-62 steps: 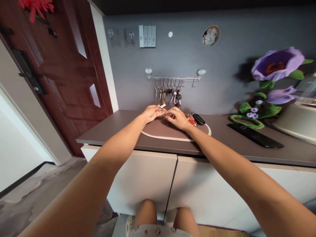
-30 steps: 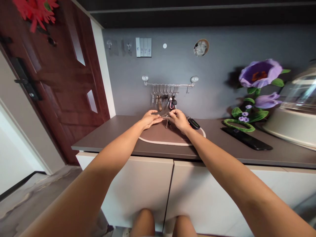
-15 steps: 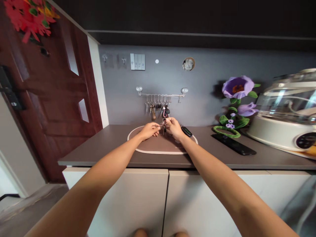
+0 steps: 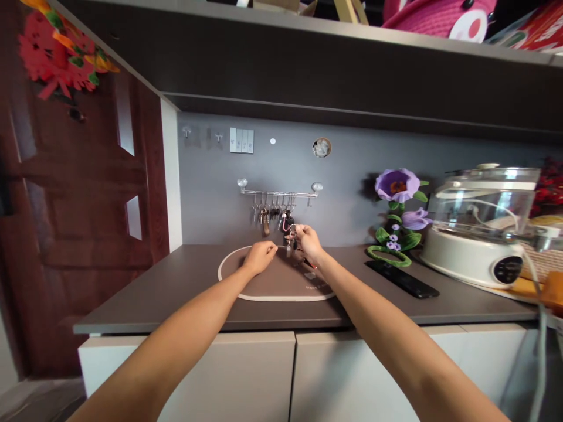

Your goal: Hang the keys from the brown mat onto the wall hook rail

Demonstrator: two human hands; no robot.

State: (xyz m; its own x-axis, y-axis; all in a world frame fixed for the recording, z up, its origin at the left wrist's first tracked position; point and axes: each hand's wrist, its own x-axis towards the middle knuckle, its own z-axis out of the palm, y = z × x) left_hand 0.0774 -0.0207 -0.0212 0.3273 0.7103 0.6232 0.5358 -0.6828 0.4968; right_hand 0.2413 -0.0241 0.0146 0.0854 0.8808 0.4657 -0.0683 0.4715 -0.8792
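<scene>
My right hand pinches the metal ring of a bunch of keys, which hangs from the fingertips just in front of the wall. To its left, my left hand is closed, apart from the bunch; its curled fingers hide whatever may be in them. Both hands are above a brown oval mat with a pale rim. Behind them a hook rail on the wall carries several hanging keys and fobs. Part of a dark object with a red edge shows beside my right wrist.
On the right of the countertop lie a black phone, a purple flower ornament and a white appliance with a clear top. A dark shelf overhangs the counter. A brown door is at left.
My left hand has come away from the keys, its fingers now curled. My right hand still holds the ring, raised slightly towards the rail. The view has tilted up, showing the upper shelf.
</scene>
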